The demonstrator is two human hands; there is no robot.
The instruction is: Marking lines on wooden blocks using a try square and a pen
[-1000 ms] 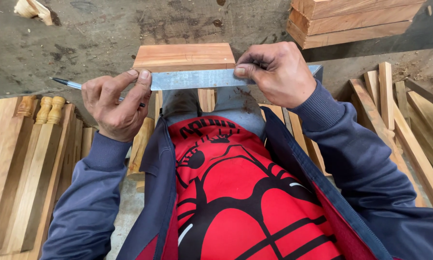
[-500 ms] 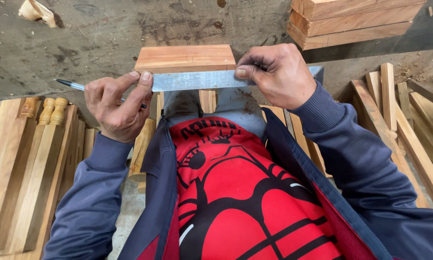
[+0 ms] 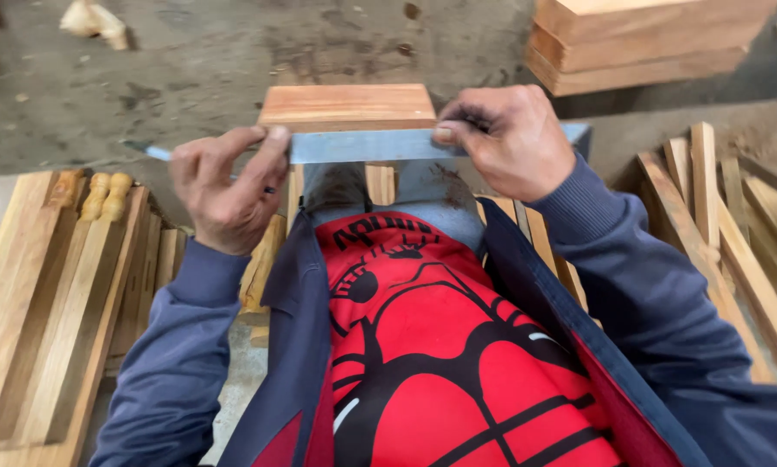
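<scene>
A flat metal scraper blade (image 3: pixel 363 145) lies crosswise over the near edge of a reddish wooden board (image 3: pixel 347 104) that stands between my knees. My left hand (image 3: pixel 224 186) grips the blade's left end, thumb on top. My right hand (image 3: pixel 505 138) grips the right end, fingers curled over it. The blade's tips stick out past both hands. My red and black shirt and blue jacket fill the lower view.
Wooden slats and two turned spindles (image 3: pixel 103 195) lie stacked at the left. More slats (image 3: pixel 717 207) lean at the right. A stack of thick boards (image 3: pixel 648 43) sits at the top right on the dusty concrete floor (image 3: pixel 190 69). A wood scrap (image 3: pixel 95 19) lies top left.
Both hands and the blade have shifted slightly toward me along the board, hardly more than a small pull. Both grips are unchanged.
</scene>
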